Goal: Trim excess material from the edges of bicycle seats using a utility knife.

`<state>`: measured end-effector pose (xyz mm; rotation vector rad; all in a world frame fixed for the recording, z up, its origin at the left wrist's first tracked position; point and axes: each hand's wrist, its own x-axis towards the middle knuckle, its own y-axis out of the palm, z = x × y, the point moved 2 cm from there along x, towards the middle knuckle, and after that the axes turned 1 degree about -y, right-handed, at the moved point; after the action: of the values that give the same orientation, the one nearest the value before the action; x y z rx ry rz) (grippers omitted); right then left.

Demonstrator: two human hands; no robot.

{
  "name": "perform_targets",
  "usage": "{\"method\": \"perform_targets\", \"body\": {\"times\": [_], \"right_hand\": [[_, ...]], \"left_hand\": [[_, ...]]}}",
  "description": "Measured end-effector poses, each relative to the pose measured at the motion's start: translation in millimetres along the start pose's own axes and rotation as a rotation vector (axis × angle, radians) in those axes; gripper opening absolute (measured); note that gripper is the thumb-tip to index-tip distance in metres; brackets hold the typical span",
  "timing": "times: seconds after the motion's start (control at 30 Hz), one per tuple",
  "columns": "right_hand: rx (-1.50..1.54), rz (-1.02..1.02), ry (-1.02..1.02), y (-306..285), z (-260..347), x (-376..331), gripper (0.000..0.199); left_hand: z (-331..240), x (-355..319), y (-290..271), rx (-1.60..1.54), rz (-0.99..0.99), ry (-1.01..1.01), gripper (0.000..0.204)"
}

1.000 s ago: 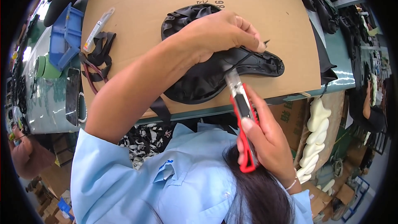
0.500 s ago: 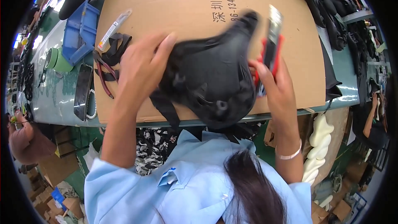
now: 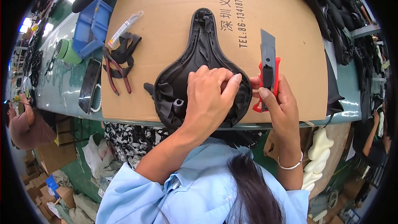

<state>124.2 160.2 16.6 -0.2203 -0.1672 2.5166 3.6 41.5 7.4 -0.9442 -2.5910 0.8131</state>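
Note:
A black bicycle saddle point(image 3: 203, 45) lies underside up on the cardboard, its narrow nose pointing away from me. Gathered black cover material is folded over its rim, and a socket-like fitting shows at the near left. My left hand point(image 3: 209, 95) is across the saddle's wide part, fingers curled and closed at the right inner rim; the fingertips are partly hidden. In my right hand point(image 3: 282, 103) is a red and black utility knife point(image 3: 268, 70), its broad blade pointing up and away. Some of the right fingers reach toward the saddle's right edge.
A cardboard sheet point(image 3: 290, 25) covers the green table. At left lie red-handled pliers point(image 3: 108, 72), black strips point(image 3: 132, 45), a packaged clear tube point(image 3: 125, 29), a phone point(image 3: 89, 85), a blue bin point(image 3: 89, 27) and green tape point(image 3: 66, 49). Black covers point(image 3: 327, 8) are heaped at right.
The saddle has swung from a tilted, blurred position to lying with its nose away from me. My left hand has moved right, from beside the saddle onto it. The knife remains in my right hand.

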Motion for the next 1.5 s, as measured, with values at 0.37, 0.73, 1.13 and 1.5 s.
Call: {"method": "perform_targets", "body": {"times": [0.37, 0.73, 1.13, 1.5], "right_hand": [[-1.165, 0.332, -0.404, -11.2, 62.5, -6.6, 0.055], [-1.202, 0.065, -0.173, 14.7, 31.3, -75.7, 0.058], [-1.187, 0.026, -0.365, -14.2, 39.8, 27.0, 0.051], [-0.568, -0.008, -0.012, 6.7, 7.8, 10.8, 0.049]], "left_hand": [[9.7, -9.7, 2.3, -0.176, -0.142, 0.104, 0.012], [29.5, -2.1, -4.2, -0.929, -0.466, 0.169, 0.011], [-11.1, 73.3, -39.1, 0.428, 0.169, 0.617, 0.018], [3.0, 140.6, -38.5, -0.903, 0.306, -0.127, 0.015]]}}
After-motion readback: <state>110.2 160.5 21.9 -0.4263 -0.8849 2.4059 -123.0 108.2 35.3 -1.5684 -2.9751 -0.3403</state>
